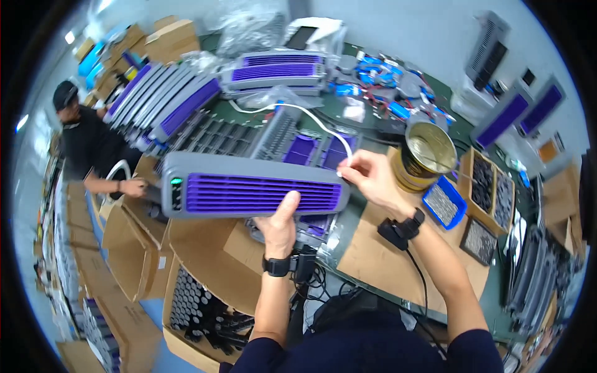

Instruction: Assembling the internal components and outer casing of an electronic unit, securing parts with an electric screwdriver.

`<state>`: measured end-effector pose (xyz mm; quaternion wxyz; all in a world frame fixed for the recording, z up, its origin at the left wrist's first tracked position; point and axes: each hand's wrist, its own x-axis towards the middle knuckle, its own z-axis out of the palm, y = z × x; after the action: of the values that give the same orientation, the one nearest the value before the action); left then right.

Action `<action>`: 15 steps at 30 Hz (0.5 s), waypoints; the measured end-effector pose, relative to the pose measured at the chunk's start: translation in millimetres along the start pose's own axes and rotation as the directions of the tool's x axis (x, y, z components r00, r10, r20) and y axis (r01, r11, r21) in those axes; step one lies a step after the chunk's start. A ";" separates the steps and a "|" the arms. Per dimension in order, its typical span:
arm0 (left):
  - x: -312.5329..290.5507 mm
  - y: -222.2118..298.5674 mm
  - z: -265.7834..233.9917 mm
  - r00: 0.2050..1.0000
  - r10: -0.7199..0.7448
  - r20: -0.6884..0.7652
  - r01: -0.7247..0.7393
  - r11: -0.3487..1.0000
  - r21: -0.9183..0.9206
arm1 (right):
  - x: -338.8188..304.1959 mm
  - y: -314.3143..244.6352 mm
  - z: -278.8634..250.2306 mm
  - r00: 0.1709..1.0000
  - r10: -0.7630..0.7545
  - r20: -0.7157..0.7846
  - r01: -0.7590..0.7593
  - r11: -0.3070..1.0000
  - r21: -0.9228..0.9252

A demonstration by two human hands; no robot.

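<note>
My left hand [280, 230] grips a long grey appliance with a purple slatted grille [255, 189] from below, thumb on its front. A small display at its left end glows green. At the opposite end, my right hand [370, 176] pinches a white cable [320, 123], its fingers close against the housing. Whether a plug sits in the housing is hidden by the fingers. The cable arcs back over the bench, above grey and purple housings [300, 149]. Both wrists wear black straps with small boxes.
To the right stand a metal tin [429, 149], a blue tray of small parts [444, 202] and a divided wooden box [488, 186]. Finished-looking units [277, 69] and blue-wrapped parts [379, 74] lie behind. Open cartons [211, 242] stand lower left; a co-worker [87, 130] is at far left.
</note>
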<state>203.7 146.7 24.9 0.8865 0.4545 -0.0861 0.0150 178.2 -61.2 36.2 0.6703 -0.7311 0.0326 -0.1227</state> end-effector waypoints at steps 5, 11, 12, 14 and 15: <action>-1.5 -1.8 4.9 1.000 0.020 0.006 -0.020 0.999 -0.042 | -6.6 0.2 -1.1 1.000 -0.004 -0.005 0.004 0.999 0.053; -0.3 2.9 1.2 1.000 0.016 0.026 -0.014 0.998 -0.062 | -7.7 -4.6 6.0 1.000 -0.003 -0.006 0.003 1.000 0.011; 0.1 2.8 0.9 0.999 0.017 0.029 -0.015 0.998 -0.057 | -7.4 -4.7 6.1 1.000 -0.006 -0.003 0.006 1.000 0.010; 1.4 2.0 1.3 0.999 0.017 0.032 -0.015 0.998 -0.053 | -6.4 -4.2 5.2 1.000 0.000 -0.006 0.000 0.999 0.037; 2.0 1.9 1.5 0.999 0.015 0.034 -0.013 0.999 -0.050 | -5.9 -3.6 4.9 1.000 -0.001 -0.005 0.001 0.999 0.037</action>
<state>205.3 146.4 27.7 0.8958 0.4317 -0.1048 0.0115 173.2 -54.8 38.7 0.6835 -0.7184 0.0316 -0.1256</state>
